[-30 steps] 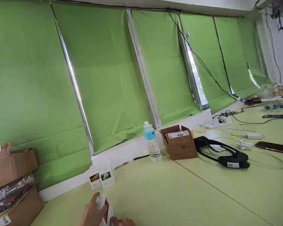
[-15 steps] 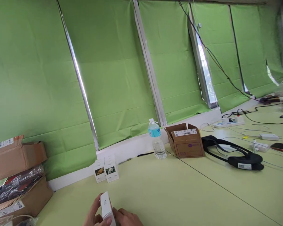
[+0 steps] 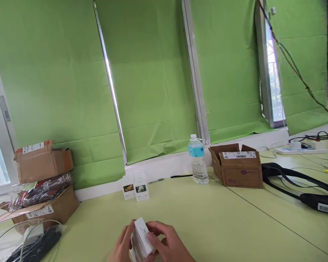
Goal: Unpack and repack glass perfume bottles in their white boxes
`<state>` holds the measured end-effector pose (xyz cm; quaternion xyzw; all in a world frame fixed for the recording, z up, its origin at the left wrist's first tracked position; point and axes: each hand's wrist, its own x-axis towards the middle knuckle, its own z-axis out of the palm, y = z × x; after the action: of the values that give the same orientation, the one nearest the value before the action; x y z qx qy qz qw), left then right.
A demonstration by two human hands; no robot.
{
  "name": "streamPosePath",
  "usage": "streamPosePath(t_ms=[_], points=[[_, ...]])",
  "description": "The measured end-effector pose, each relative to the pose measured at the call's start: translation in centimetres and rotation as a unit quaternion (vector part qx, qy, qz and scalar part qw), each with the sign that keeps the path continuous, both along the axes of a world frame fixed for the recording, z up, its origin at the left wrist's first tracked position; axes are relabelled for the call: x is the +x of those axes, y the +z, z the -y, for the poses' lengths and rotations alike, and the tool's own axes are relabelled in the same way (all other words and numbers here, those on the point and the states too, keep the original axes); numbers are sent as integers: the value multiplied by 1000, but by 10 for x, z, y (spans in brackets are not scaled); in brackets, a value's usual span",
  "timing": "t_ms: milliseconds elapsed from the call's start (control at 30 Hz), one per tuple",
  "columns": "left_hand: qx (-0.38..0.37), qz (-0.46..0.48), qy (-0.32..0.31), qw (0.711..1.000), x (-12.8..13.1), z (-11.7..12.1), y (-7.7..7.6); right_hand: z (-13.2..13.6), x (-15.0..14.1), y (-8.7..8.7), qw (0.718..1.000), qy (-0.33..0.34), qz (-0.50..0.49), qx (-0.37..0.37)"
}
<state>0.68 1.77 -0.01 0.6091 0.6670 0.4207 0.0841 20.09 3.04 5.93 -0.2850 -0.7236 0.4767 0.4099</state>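
Note:
Between my two hands is a small white box [image 3: 143,233] with faint print on its narrow side, held above the table near the bottom of the view. My left hand [image 3: 123,244] grips it from the left, fingers along its edge. From the right, my right hand [image 3: 168,240] closes on it, with the thumb pressed on the printed side and a finger at the top corner. The undersides of both hands are partly cut off or hidden. Farther back stand several similar white boxes [image 3: 141,196] in two rows, the front ones with flower pictures.
A water bottle [image 3: 199,169] and an opened cardboard box [image 3: 242,176] stand by the wall. At right lies a black headset [image 3: 317,196]. Cardboard boxes [image 3: 43,163] with plastic-wrapped things are stacked at left, near a bagged cable [image 3: 41,240]. A pen [image 3: 182,176] lies at the table's back edge.
My view has turned left, so the table things appear farther right. The held box has tilted, and my right hand has moved up its side, with the thumb now on the printed side.

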Motion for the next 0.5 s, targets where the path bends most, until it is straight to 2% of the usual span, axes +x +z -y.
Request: streamPosePath(t_ms=[133, 333, 500], points=[[45, -46, -30, 998, 2, 3, 0, 3, 2, 9, 1000, 13, 14, 13], [92, -69, -84, 990, 8, 3, 2, -1, -3, 7, 998, -5, 62, 32], [33, -18, -71, 997, 21, 8, 4, -3, 0, 9, 996, 9, 73, 42]])
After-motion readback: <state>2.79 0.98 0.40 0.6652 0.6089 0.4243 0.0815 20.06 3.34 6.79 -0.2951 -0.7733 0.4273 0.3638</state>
